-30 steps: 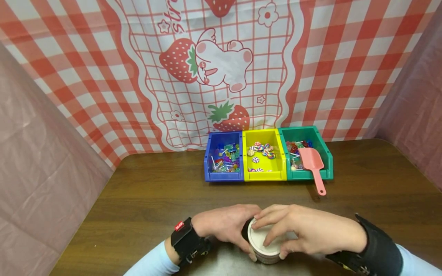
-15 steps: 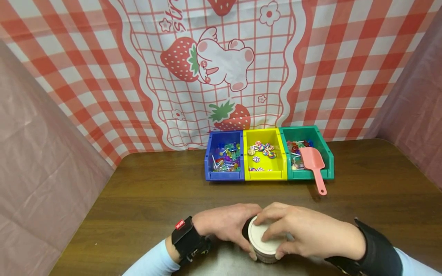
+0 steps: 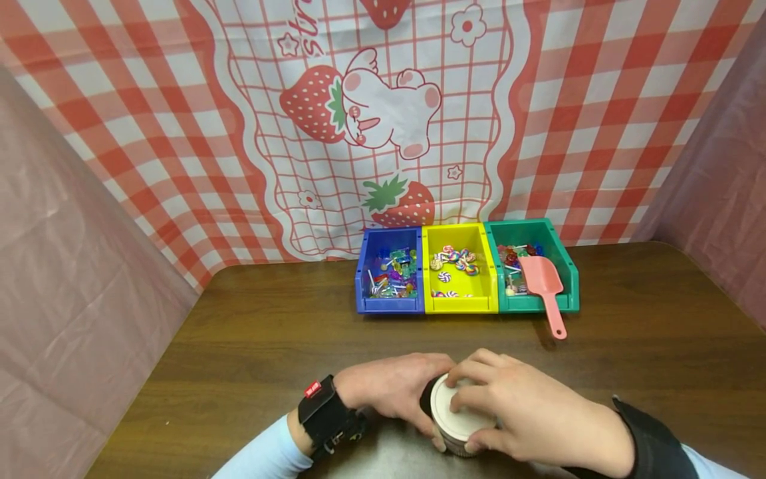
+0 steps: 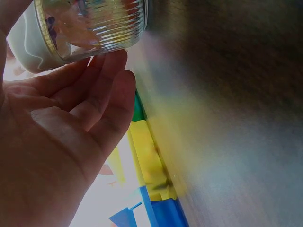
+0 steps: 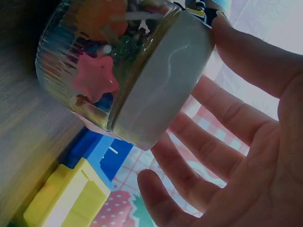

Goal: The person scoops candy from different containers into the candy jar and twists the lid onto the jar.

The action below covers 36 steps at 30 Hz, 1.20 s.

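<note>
A ribbed glass jar (image 5: 97,78) with a white lid (image 3: 457,407) stands on the table near its front edge. Through the glass show small colourful pieces, one of them a pink star (image 5: 95,78). My left hand (image 3: 391,391) curves round the jar's side, its thumb toward me and its fingers on the far side. From the right, my right hand (image 3: 529,409) grips the lid, thumb at the near rim and bent fingers over the top and far edge. In the left wrist view the jar's glass side (image 4: 102,26) lies beside the fingertips.
Behind the hands, blue (image 3: 389,306), yellow (image 3: 459,305) and green (image 3: 571,293) bins stand side by side, holding small sweets or charms. A pink scoop (image 3: 543,283) leans over the green bin's front. A checked strawberry cloth (image 3: 383,106) hangs behind the brown table (image 3: 251,332).
My right hand has turned on the lid: its thumb slid left along the near rim and its wrist dropped toward me. The left hand and jar stay almost still.
</note>
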Tool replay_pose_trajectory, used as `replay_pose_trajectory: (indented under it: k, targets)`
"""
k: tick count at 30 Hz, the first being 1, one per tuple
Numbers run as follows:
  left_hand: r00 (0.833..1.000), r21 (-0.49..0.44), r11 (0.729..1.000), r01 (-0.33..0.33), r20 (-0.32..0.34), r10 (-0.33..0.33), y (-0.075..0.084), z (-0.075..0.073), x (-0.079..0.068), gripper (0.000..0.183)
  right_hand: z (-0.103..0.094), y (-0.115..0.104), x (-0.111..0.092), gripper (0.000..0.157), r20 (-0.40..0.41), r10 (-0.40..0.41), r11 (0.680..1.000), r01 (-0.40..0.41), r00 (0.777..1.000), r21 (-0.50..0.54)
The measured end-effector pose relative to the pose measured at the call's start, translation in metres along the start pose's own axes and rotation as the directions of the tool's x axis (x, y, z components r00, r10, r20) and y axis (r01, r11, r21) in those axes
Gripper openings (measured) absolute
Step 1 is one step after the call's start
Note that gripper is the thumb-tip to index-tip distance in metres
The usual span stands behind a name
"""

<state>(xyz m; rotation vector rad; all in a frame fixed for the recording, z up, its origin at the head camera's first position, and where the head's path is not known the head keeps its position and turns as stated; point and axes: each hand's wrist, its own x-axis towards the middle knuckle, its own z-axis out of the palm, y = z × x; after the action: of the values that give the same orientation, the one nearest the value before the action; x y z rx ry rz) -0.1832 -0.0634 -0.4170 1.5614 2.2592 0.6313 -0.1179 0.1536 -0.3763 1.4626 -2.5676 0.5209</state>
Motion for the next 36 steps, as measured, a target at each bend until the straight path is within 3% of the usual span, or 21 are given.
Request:
replay_pose_trajectory:
  k: [11,16,27,36]
  targets:
    - [0.999,-0.013,0.999,-0.029,0.014,0.029,-0.001,-0.001,0.003,0.073,-0.007,0.018,-0.003,0.033,0.056,-0.092,0.983,0.082,0.994,0.164]
    - [1.000,-0.014,1.000,-0.026,0.013,0.026,-0.001,-0.002,0.002,0.073,-0.008,0.024,-0.004,0.034,0.067,-0.113,0.976,0.098,0.991,0.193]
    - [1.000,-0.025,0.999,-0.020,0.014,0.020,0.000,-0.002,0.001,0.071,-0.006,0.021,-0.002,0.034,0.073,-0.068,0.990,0.058,0.995,0.129]
    - [1.000,0.033,0.999,0.004,0.001,-0.004,0.002,0.000,0.001,0.066,-0.005,0.007,-0.001,0.038,0.114,0.039,0.996,-0.048,0.993,0.078]
